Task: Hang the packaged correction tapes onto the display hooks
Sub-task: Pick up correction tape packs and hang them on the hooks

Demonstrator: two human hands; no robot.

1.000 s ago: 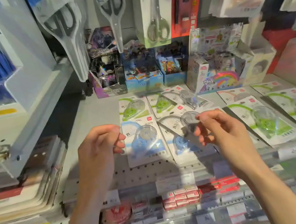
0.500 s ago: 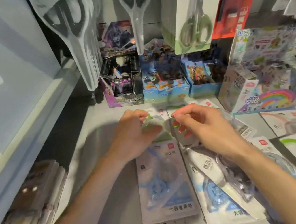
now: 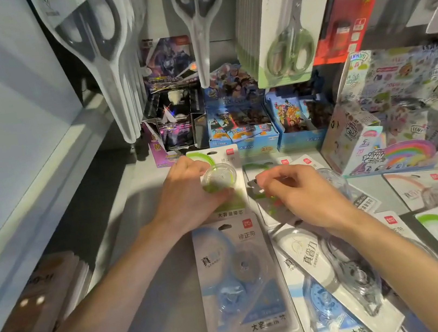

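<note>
Your left hand (image 3: 188, 196) now has its fingers curled round a green correction tape pack (image 3: 222, 178), thumb against the clear blister, lifting its upper edge off the shelf (image 3: 130, 264); a second ago both hands were empty above the lower row, so you have reached deeper and taken the first card. Below it a blue correction tape pack (image 3: 241, 282) lies flat, untouched. Further right, your right hand (image 3: 298, 193) hovers with fingertips pinched together over a second green pack (image 3: 260, 185); whether it actually grips anything I cannot tell. No free display hook shows among the hanging scissors (image 3: 99, 58) above, so judging by this, the hanging itself has yet to begin.
</note>
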